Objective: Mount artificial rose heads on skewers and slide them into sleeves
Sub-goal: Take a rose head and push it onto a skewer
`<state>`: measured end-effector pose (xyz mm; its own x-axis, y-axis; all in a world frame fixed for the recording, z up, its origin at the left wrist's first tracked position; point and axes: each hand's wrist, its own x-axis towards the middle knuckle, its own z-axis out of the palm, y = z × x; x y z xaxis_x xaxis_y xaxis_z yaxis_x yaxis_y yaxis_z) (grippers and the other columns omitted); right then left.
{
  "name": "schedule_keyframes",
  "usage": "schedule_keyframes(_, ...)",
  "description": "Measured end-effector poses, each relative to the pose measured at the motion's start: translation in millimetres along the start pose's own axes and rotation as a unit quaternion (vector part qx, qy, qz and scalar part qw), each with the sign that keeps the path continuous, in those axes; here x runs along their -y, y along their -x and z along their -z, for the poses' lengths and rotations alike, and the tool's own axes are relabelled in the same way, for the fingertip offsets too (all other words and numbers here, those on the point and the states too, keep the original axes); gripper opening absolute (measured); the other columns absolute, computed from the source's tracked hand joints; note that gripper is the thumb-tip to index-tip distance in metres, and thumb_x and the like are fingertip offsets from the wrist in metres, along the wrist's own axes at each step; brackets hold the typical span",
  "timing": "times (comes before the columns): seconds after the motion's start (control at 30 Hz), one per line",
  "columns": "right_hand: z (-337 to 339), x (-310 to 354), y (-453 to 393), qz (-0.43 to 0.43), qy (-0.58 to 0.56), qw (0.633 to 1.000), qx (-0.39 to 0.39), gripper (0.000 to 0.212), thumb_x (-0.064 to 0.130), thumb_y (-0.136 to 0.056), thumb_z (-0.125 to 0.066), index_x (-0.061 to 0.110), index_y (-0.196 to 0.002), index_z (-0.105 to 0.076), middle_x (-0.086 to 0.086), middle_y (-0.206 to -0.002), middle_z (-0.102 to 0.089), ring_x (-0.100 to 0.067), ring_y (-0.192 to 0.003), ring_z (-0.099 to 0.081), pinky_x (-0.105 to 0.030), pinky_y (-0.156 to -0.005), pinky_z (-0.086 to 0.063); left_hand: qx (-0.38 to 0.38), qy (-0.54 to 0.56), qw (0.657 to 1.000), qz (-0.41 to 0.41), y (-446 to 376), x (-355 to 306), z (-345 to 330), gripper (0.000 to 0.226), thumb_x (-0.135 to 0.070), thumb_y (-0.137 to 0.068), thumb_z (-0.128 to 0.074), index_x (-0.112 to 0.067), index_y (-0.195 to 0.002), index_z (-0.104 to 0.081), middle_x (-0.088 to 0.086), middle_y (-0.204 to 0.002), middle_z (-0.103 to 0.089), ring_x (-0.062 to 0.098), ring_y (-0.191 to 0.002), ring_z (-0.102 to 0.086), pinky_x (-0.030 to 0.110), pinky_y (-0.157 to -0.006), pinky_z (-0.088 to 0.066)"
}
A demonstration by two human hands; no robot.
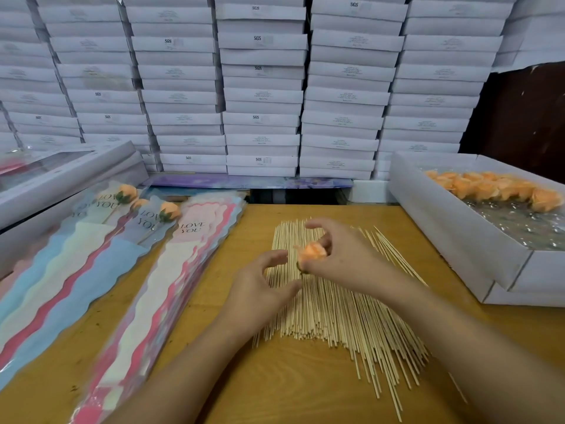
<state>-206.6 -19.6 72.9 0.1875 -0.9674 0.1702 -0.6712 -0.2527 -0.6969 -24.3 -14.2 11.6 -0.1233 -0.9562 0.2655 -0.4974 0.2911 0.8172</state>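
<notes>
Your right hand (339,255) pinches an orange rose (312,251) between thumb and curled fingers, index lifted; your left hand (260,286) sits just beside it, fingers loosely curled, thumb stretched toward the rose's base, and whether it grips a skewer cannot be told. Under both hands lies the spread of skewers (336,313) on a wooden table (275,387). Left of your fingers are stacked sleeves (171,289) and three sleeved roses (169,211); right, a white tray (452,237) of rose heads (495,189); beyond, stacked white boxes (263,87).

skewers (336,307) mid-table, sleeves (146,289) left, rose box (458,240) right
</notes>
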Motion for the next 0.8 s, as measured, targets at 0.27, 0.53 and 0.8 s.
schedule_keyframes(0.27, -33, -2, 6, -0.019, -0.046, 0.998, -0.026, 0.067, 0.035, -0.077, -0.081, 0.037, -0.136, -0.049, 0.016, -0.097, -0.062, 0.004, -0.072, -0.065, -0.006, -0.049, -0.045, 0.008, 0.067, 0.998, -0.019, 1, 2, -2, 0.041, -0.014, -0.078, -0.082, -0.031, -0.115, -0.071, -0.020, -0.101, -0.074, -0.003, -0.096, -0.067, 0.016, -0.083, -0.053)
schedule_keyframes(0.53, -15, -16, 19, -0.045, -0.013, 0.997, -0.056, 0.040, 0.051, -0.092, -0.058, 0.030, -0.127, -0.055, 0.019, -0.100, -0.059, -0.001, -0.082, -0.063, -0.014, -0.062, -0.046, -0.025, 0.180, 0.982, 0.039, -4, 4, -1, 0.027, -0.019, -0.077, -0.086, -0.029, -0.099, -0.074, -0.010, -0.084, -0.077, 0.003, -0.077, -0.071, 0.013, -0.067, -0.051)
schedule_keyframes(0.8, -14, -42, 25, -0.155, 0.191, 0.969, -0.016, 0.044, 0.046, -0.088, -0.068, 0.023, -0.054, -0.052, 0.007, -0.044, -0.042, -0.012, -0.039, -0.039, -0.029, -0.052, -0.049, -0.037, 0.221, 0.972, 0.073, -4, 4, 4, 0.028, -0.020, -0.077, -0.086, -0.026, -0.101, -0.072, -0.010, -0.088, -0.078, 0.003, -0.081, -0.073, 0.010, -0.066, -0.051)
